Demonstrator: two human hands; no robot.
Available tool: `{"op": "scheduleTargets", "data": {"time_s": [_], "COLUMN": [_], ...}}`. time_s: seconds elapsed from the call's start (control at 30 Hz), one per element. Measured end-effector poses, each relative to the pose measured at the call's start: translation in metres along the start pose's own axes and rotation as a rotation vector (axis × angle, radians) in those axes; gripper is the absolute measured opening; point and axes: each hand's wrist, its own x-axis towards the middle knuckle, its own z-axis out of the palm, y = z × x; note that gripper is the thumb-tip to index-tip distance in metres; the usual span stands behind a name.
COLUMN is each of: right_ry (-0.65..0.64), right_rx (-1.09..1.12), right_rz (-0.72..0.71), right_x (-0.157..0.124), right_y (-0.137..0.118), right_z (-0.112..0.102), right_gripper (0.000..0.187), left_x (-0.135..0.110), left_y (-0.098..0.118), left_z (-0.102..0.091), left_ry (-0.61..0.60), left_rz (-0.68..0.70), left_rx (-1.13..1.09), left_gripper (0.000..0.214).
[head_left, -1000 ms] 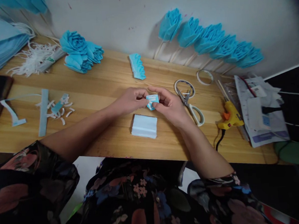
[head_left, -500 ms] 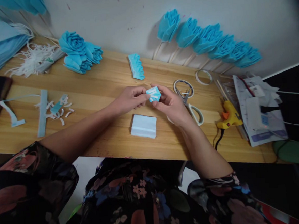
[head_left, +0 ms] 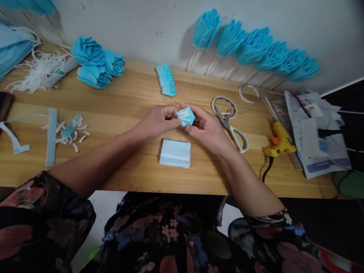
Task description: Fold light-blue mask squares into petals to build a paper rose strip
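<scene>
A small blue folded petal (head_left: 188,118) with white strips of tape across it is held between my two hands over the middle of the table. My left hand (head_left: 158,122) pinches its left edge with thumb and fingertips. On the other side, my right hand (head_left: 209,130) grips the petal's right edge between thumb and fingers. Just below lies a stack of pale blue cloth rectangles (head_left: 175,153). Farther back sits an overlapping row of blue folded petals (head_left: 166,80). White-handled scissors (head_left: 240,140) rest beside my right hand, partly over a tape roll (head_left: 234,110).
Blue fabric flowers (head_left: 256,46) on sticks lean along the wall; more flowers (head_left: 90,53) lie left. At right are a second tape roll (head_left: 257,93), a yellow glue gun (head_left: 282,140) and papers (head_left: 329,155). Scraps (head_left: 71,129) and a pale strip (head_left: 51,137) lie left.
The petal has shifted slightly left and turned a little between my fingers. Both hands keep their hold on it, and the things on the table stay in place.
</scene>
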Motion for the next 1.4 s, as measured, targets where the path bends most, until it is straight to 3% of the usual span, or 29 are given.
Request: {"op": "scheduleTargets", "data": {"time_s": [0.13, 0.3, 0.4, 0.77, 1.17, 1.27, 1.4], "right_ry": [-0.037, 0.118, 0.158, 0.116, 0.098, 0.149, 0.281], "right_rx": [0.026, 0.006, -0.018, 0.006, -0.001, 0.031, 0.054], "right_rz": [0.018, 0.051, 0.064, 0.039, 0.053, 0.047, 0.03], "right_x": [-0.001, -0.001, 0.0, -0.001, -0.001, 0.001, 0.003], "right_y": [-0.003, -0.005, -0.007, -0.011, -0.013, -0.011, -0.005], "right_z": [-0.01, -0.017, -0.016, -0.01, -0.01, -0.007, -0.003], "right_gripper": [0.056, 0.027, 0.021, 0.019, 0.027, 0.026, 0.023], "left_x": [0.0, -0.002, -0.002, -0.002, -0.002, -0.002, -0.006], "left_y": [0.001, 0.002, 0.002, -0.001, -0.002, -0.001, 0.004], "left_z": [-0.004, -0.006, -0.007, -0.006, -0.008, -0.007, -0.003], "left_ry": [-0.03, -0.08, -0.092, 0.024, 0.054, 0.119, 0.341], "left_rz": [-0.045, -0.014, -0.018, -0.039, -0.014, 0.025, 0.212], "left_rx": [0.002, 0.073, 0.091, -0.056, -0.019, -0.006, 0.116], "left_gripper": [0.014, 0.014, 0.015, 0.016, 0.019, 0.021, 0.022]}}
